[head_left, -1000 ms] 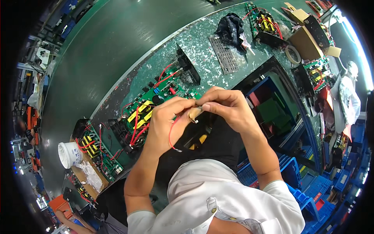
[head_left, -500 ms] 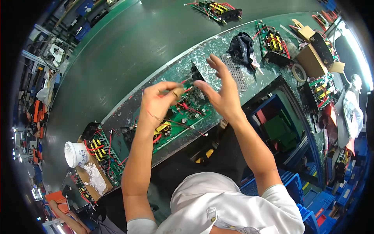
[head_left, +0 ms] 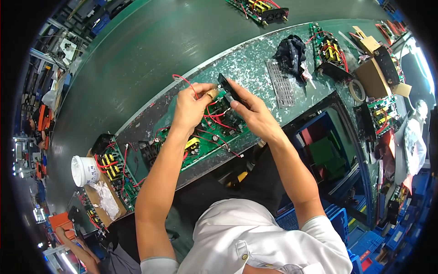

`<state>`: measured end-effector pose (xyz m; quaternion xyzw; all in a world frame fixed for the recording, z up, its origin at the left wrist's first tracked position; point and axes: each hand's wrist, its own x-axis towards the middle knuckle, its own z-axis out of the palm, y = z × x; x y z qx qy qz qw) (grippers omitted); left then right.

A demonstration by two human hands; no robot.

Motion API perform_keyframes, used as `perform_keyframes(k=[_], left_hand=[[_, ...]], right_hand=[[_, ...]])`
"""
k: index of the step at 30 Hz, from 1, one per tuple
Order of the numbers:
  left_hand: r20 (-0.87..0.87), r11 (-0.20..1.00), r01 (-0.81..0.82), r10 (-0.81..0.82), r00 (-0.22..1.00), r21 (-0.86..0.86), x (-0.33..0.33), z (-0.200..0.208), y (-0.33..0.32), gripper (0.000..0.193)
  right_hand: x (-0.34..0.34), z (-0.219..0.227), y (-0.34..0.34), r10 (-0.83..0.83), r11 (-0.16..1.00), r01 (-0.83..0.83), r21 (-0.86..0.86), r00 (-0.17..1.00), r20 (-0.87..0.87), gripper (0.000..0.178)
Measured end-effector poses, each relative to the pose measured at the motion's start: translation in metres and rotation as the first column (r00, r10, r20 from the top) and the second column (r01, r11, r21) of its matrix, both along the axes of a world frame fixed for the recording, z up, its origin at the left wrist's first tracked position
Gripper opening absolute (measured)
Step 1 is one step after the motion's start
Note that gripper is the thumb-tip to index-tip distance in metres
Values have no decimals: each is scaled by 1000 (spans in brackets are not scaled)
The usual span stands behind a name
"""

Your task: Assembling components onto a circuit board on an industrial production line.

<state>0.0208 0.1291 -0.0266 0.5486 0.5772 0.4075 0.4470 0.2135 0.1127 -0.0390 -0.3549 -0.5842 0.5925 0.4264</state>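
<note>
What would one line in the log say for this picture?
left hand: pinching red wire | right hand: holding black part | under hands: green circuit board | surface: workbench

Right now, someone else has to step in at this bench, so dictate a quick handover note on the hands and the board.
Left hand: raised over the green circuit board, fingers pinching at a red wire, a tan wrap on one fingertip.
Right hand: gripping the black part at the board's far end.
Board lies on the speckled bench, red wires looping across it.
Done: board laid out, both hands on it.
Left: the wire end and the black part are not visibly settled; check both.
</note>
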Motion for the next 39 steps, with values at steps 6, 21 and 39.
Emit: perform_keyframes(k=[6,21,39], left_hand=[[12,999,-9,9,1000,35,3,-4,-2,21],[-200,972,-65,111,973,224,6,-5,-12,16],[-295,938,-7,116,948,347,12,-3,-9,17]], right_hand=[[2,0,-2,-6,1000,6,-4,1000,-23,53],[-7,3,-13,-72,996,67,55,993,97,53],[-9,-3,-14,-105,991,92,102,986,126,55]])
